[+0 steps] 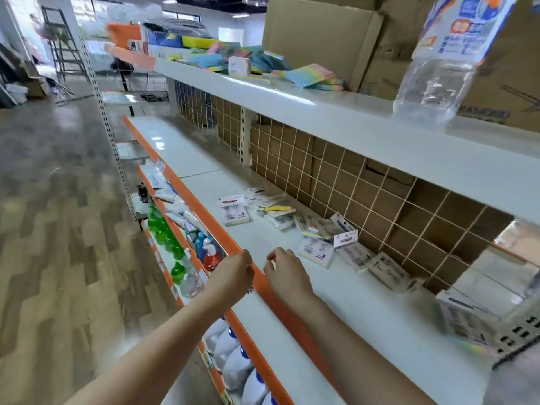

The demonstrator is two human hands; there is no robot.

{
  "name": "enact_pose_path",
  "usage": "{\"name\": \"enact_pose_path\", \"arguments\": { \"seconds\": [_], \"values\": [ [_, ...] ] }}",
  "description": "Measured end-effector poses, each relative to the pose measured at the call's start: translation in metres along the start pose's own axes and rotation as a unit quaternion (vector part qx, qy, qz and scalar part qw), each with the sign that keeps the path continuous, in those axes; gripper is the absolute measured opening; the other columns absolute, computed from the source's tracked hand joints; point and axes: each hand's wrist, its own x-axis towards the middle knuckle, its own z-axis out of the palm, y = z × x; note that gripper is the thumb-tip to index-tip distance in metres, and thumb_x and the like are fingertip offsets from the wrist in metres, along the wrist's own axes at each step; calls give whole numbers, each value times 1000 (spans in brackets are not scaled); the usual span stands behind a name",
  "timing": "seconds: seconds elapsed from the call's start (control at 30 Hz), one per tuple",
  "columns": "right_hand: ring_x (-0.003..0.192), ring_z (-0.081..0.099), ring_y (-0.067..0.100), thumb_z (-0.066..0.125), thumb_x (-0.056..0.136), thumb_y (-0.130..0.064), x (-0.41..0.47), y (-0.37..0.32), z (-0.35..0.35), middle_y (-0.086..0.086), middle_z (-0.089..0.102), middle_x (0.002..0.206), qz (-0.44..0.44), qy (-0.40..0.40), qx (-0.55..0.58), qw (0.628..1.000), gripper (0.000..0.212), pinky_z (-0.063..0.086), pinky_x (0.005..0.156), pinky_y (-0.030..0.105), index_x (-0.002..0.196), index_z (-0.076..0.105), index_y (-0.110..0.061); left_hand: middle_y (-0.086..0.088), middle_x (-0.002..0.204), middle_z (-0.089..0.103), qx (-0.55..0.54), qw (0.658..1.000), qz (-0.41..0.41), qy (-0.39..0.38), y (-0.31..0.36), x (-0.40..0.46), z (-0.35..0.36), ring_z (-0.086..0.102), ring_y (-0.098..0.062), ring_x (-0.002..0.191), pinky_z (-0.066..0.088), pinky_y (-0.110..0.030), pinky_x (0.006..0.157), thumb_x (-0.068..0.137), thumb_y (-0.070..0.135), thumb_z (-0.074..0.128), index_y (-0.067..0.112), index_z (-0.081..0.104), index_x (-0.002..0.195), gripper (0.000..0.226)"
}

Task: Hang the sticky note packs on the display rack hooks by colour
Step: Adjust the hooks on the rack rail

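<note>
Both hands hover at the orange shelf edge [264, 283], the left hand [233, 274] and right hand [285, 273] loosely curled and holding nothing I can see, while the packs [317, 248] lie scattered on the shelf [365, 311] near the wire grid [380, 194] behind.

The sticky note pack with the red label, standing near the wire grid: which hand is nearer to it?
Right. The right hand lies on the shelf, left of the pack. The left hand is farther, at the orange shelf edge.

packs [317, 229] on shelf [271, 311] (grid [380, 197] behind)
</note>
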Motion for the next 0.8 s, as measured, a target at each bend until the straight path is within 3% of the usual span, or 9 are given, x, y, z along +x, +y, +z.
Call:
{"name": "enact_pose_path", "arguments": {
  "seconds": [0.3, 0.47, 0.53, 0.63, 0.8],
  "values": [
    [120, 47, 22, 42, 95, -19, 110, -23, 30, 1, 51, 128, 18, 55, -64, 996, 29, 39, 94, 31, 120, 55, -19, -13, 121, 58, -7, 998, 50, -34, -55, 128, -11, 54, -30, 111, 45, -35, 87, 93, 12, 44, 9, 53, 121, 30],
    [124, 41, 22, 41, 96, -18, 164, -31, 39, 4, 47, 130, 7, 99, -109, 989, 29, 32, 97, 30, 122, 53, -14, -16, 122, 55, -29, 995, 76, -55, -87, 179, -8, 51, -32, 113, 43, -37, 90, 93, 14, 45, 5, 50, 120, 29],
    [125, 40, 23, 42, 96, -18, 182, -32, 44, 6, 48, 131, 20, 112, -121, 986, 29, 32, 99, 30, 122, 52, -12, -18, 125, 52, -27, 993, 97, -67, -96, 194, -3, 47, -32, 117, 39, -37, 94, 95, 20, 46, 2, 47, 118, 29],
    [129, 38, 25, 43, 95, -18, 206, -29, 49, 8, 45, 136, 45, 100, -152, 982, 34, 30, 104, 31, 128, 47, -11, -16, 128, 48, 38, 990, 120, -67, -99, 210, 4, 42, -31, 122, 34, -33, 97, 97, 44, 42, 4, 43, 126, 49],
    [139, 26, 27, 42, 95, -17, 236, -25, 55, 14, 31, 150, 34, 91, -231, 968, 50, 15, 115, 32, 142, 31, -3, -14, 136, 39, 139, 977, 158, -40, -99, 223, 13, 33, -29, 128, 29, -32, 104, 89, 65, 39, 7, 29, 139, 77]
  ]
}}
